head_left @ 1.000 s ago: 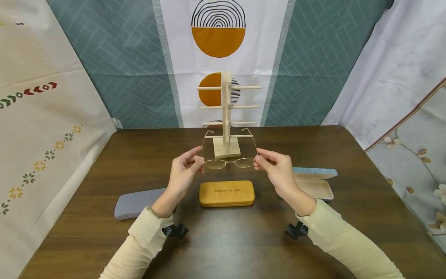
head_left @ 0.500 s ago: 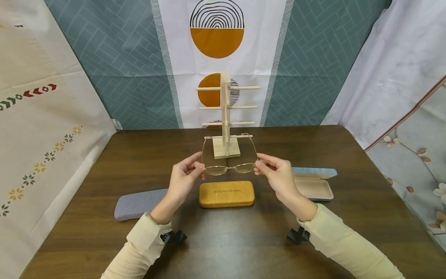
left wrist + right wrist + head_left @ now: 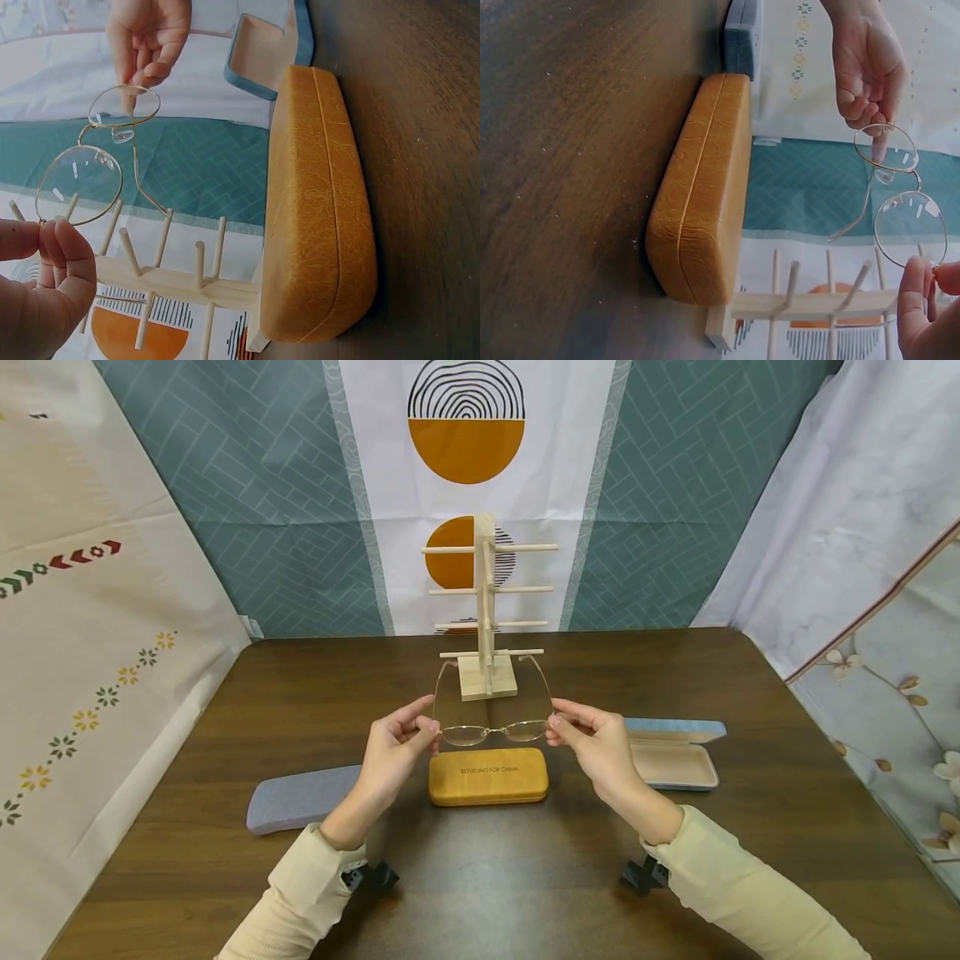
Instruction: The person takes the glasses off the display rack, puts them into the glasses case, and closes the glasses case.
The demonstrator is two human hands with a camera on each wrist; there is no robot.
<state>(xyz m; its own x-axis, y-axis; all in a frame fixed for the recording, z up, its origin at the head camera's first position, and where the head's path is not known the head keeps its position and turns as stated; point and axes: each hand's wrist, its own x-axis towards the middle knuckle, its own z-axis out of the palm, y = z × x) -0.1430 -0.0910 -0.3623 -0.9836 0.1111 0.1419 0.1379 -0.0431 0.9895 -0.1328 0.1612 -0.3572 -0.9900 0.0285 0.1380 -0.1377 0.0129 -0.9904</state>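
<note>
Thin gold-rimmed eyeglasses (image 3: 463, 736) with clear lenses are held up between both hands, temples unfolded and pointing away. My left hand (image 3: 396, 745) pinches the left corner of the frame, thumb against the hinge end. On the other side my right hand (image 3: 596, 742) pinches the right corner the same way. In the left wrist view the glasses (image 3: 112, 204) hang well above the table, and both lenses show. A yellow glasses case (image 3: 488, 779) with printed lettering lies closed just below and nearer than the glasses. Behind them rises a wooden display rack (image 3: 486, 602) with bare pegs.
A grey-blue closed glasses case (image 3: 296, 799) lies at the left, partly behind the left wrist. At the right a light blue case (image 3: 678, 766) stands open, its pale lining showing. The brown wooden table (image 3: 495, 893) ends at hanging cloths at the back and sides.
Both hands have lowered the glasses a little toward the yellow case, so the temple tips now sit below the rack's lowest peg. The cases and rack stay put.
</note>
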